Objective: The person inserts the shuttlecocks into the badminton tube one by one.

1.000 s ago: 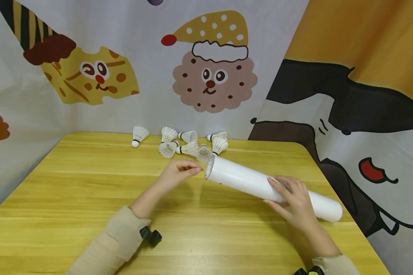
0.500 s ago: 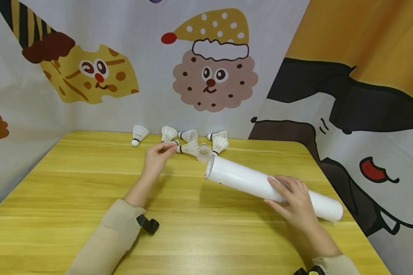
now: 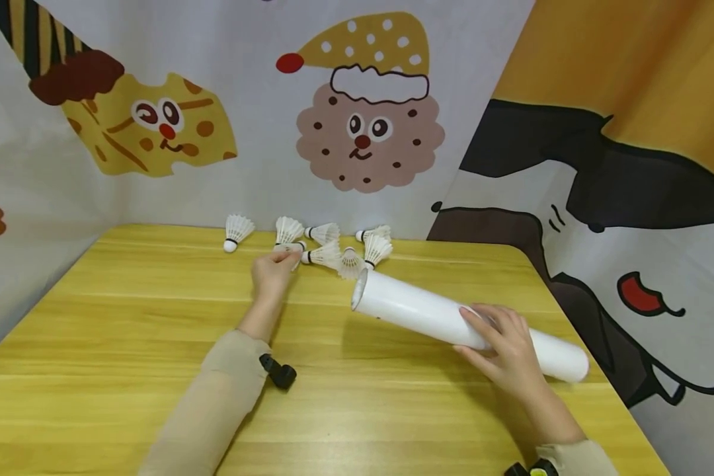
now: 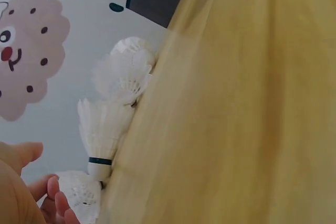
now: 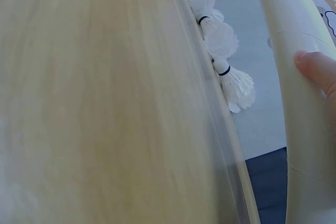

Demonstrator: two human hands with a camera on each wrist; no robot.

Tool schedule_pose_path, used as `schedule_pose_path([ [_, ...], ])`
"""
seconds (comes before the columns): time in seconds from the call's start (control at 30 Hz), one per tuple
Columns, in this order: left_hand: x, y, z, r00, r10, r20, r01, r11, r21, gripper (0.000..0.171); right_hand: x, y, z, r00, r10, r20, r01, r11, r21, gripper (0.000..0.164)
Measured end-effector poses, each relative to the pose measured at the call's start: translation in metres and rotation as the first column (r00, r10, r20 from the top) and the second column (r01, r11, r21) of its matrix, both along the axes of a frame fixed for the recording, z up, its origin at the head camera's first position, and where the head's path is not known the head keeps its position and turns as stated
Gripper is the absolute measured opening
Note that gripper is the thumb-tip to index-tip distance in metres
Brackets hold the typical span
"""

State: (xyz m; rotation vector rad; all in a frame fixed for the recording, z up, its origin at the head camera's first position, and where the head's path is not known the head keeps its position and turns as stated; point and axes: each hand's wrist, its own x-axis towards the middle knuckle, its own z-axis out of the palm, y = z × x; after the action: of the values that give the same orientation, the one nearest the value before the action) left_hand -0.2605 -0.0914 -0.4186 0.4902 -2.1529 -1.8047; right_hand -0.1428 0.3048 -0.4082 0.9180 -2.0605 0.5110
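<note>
My left hand reaches to the far side of the table, at a feather shuttlecock that its fingers partly cover. In the left wrist view the thumb stands apart from the fingers, and a shuttlecock lies just beyond them. My right hand grips a long white tube around its middle. The tube slants, its open end toward the shuttlecocks and its other end to the right. In the right wrist view the thumb presses on the tube's side.
Several more shuttlecocks lie along the table's back edge, one apart at the left and a pair behind the tube's mouth. A printed cartoon curtain hangs right behind the wooden table.
My left hand has moved from beside the tube's open end left and away to the shuttlecocks. The right hand and the tube have stayed put.
</note>
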Motion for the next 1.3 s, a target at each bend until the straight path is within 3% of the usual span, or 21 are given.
schedule_pose_path([
  [0.4, -0.01, 0.002, -0.007, 0.993, 0.039, 0.114, -0.036, 0.999, -0.031, 0.025, 0.0, 0.0, 0.0, 1.0, -0.004, 0.01, 0.004, 1.0, 0.011, 0.056],
  [0.63, -0.012, 0.002, -0.009, 0.994, 0.046, 0.097, -0.044, 0.999, -0.031, 0.023, -0.001, -0.001, 0.001, 1.0, -0.002, 0.004, 0.002, 1.0, 0.011, 0.056],
  [0.83, -0.01, -0.003, -0.012, 0.996, 0.051, 0.073, -0.052, 0.998, 0.021, 0.023, -0.001, -0.001, 0.0, 1.0, 0.003, -0.003, -0.003, 1.0, 0.009, 0.055],
  [1.1, 0.0, -0.016, -0.014, 0.998, 0.066, 0.004, -0.066, 0.99, 0.124, 0.026, -0.001, -0.002, 0.001, 1.0, 0.003, -0.005, -0.003, 1.0, 0.011, 0.055],
  [1.3, 0.008, -0.025, -0.011, 0.998, 0.055, -0.014, -0.052, 0.987, 0.153, 0.027, -0.001, -0.003, -0.001, 1.0, 0.006, -0.004, -0.006, 1.0, 0.015, 0.055],
])
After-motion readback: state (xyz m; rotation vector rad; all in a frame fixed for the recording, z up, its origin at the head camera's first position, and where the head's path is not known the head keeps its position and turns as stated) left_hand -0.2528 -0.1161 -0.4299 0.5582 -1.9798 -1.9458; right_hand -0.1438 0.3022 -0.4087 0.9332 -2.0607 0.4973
